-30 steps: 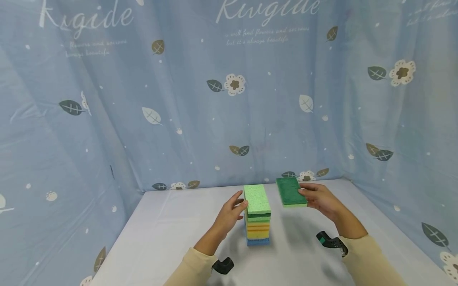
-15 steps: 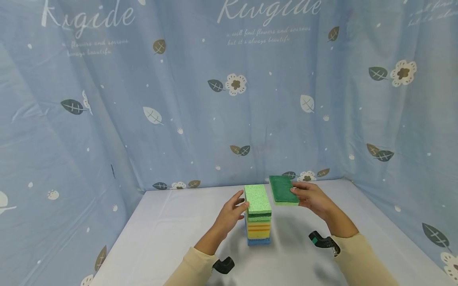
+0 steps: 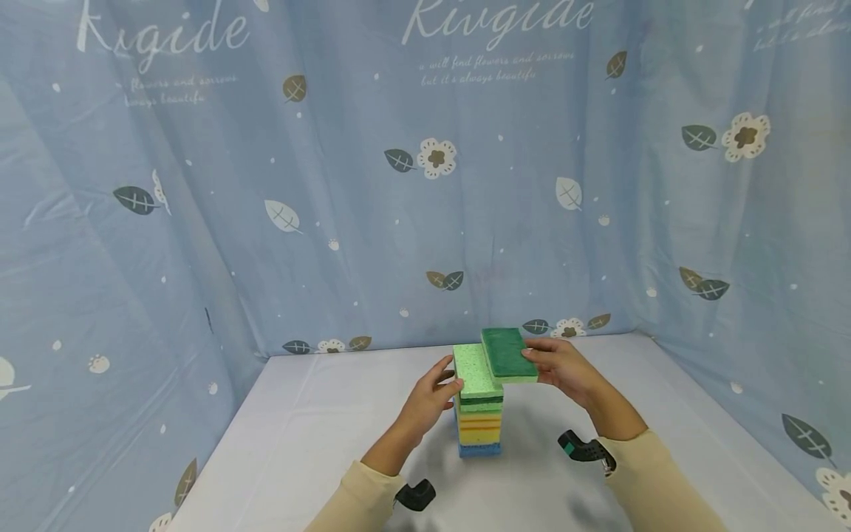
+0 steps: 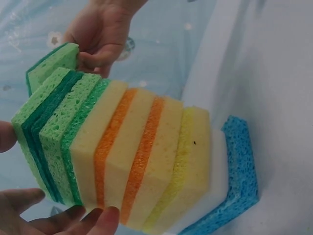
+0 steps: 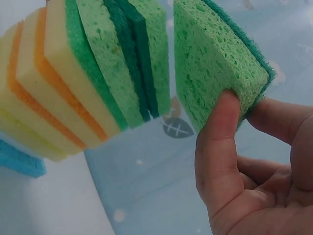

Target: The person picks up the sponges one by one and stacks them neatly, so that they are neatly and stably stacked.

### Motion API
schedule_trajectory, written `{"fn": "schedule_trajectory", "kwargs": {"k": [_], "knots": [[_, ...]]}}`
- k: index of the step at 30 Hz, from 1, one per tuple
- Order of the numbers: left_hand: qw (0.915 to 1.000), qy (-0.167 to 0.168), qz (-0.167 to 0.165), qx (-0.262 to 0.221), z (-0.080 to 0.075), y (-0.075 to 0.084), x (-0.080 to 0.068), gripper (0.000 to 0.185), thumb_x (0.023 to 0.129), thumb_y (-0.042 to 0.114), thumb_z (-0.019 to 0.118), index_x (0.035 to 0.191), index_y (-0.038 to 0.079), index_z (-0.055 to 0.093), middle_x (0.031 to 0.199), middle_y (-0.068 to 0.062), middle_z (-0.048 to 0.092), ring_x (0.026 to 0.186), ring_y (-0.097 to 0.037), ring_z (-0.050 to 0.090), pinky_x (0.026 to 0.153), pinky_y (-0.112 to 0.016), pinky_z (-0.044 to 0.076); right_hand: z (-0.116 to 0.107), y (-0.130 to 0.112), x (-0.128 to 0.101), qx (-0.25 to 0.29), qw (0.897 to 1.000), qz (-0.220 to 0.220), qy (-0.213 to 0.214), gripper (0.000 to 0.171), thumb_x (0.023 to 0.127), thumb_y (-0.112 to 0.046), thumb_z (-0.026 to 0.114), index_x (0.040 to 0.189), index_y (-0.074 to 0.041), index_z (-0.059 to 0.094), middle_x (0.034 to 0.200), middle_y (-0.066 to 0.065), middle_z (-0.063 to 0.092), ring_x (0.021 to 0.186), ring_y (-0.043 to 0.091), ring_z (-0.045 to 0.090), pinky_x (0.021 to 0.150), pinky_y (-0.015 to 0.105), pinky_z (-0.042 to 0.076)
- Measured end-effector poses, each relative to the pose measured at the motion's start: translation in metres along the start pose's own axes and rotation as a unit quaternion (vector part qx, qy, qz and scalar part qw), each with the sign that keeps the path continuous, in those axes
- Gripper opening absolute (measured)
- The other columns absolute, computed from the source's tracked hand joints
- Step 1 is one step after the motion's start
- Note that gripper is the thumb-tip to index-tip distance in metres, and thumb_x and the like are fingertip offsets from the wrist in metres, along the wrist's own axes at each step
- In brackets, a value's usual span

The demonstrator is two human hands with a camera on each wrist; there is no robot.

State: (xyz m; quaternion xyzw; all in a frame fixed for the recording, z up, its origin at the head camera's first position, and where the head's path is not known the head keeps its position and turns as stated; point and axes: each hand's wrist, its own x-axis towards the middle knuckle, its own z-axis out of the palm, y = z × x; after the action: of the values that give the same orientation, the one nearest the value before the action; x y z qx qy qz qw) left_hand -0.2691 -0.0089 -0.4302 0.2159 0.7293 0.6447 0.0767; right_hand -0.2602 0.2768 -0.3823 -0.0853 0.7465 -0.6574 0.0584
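Observation:
A stack of sponges stands upright on the table. Blue and white layers lie at its bottom, cream layers with yellow and orange bands above, and light green sponges with dark green scouring layers on top. My left hand is at the stack's left side, fingers spread and loosely bent; whether its fingertips touch is unclear. My right hand pinches another green sponge by its right edge, scouring side up. In the right wrist view, a gap separates this held sponge from the stack's top.
The white table spreads around the stack. Behind and at both sides hangs a blue curtain with leaf and flower prints. A black wrist device sits near the left sleeve, and another black device near the right.
My right hand has carried the green sponge leftward, from beside the stack to partly over its top right. My left hand and the stack have stayed in place.

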Motion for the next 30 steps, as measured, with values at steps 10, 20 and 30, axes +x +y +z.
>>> {"fn": "schedule_trajectory", "kwargs": {"k": [10,20,30], "knots": [[0.9999,-0.006,-0.005,-0.009,0.001,0.002,-0.001,0.064,0.099,0.039,0.056,0.154,0.021,0.030,0.148,-0.017,0.039,0.128,-0.033,0.046,0.095,-0.053,0.046,0.010,-0.003,0.003,0.021,1.000,-0.002,-0.007,0.069,0.097,-0.023,0.062,0.149,0.007,0.028,0.150,0.026,0.029,0.099,0.020,0.050,0.071,0.028,0.049],[0.9999,-0.005,-0.008,-0.009,0.003,0.016,-0.008,0.058,0.102,0.025,0.052,0.154,0.012,0.030,0.146,-0.022,0.039,0.128,-0.038,0.045,0.096,-0.056,0.043,0.025,-0.006,0.006,0.005,1.000,0.000,-0.011,0.070,0.096,-0.028,0.064,0.148,0.007,0.031,0.149,0.026,0.031,0.136,0.042,0.029,0.094,0.039,0.048],[1.0000,-0.003,-0.002,-0.007,0.001,0.002,-0.002,0.061,0.099,0.037,0.056,0.153,0.021,0.032,0.147,-0.016,0.041,0.127,-0.032,0.047,0.095,-0.053,0.046,0.035,-0.007,0.010,0.003,1.000,0.003,-0.007,0.067,0.095,-0.026,0.065,0.146,0.006,0.036,0.141,0.023,0.044,0.113,0.025,0.052,0.080,0.034,0.052]]}}
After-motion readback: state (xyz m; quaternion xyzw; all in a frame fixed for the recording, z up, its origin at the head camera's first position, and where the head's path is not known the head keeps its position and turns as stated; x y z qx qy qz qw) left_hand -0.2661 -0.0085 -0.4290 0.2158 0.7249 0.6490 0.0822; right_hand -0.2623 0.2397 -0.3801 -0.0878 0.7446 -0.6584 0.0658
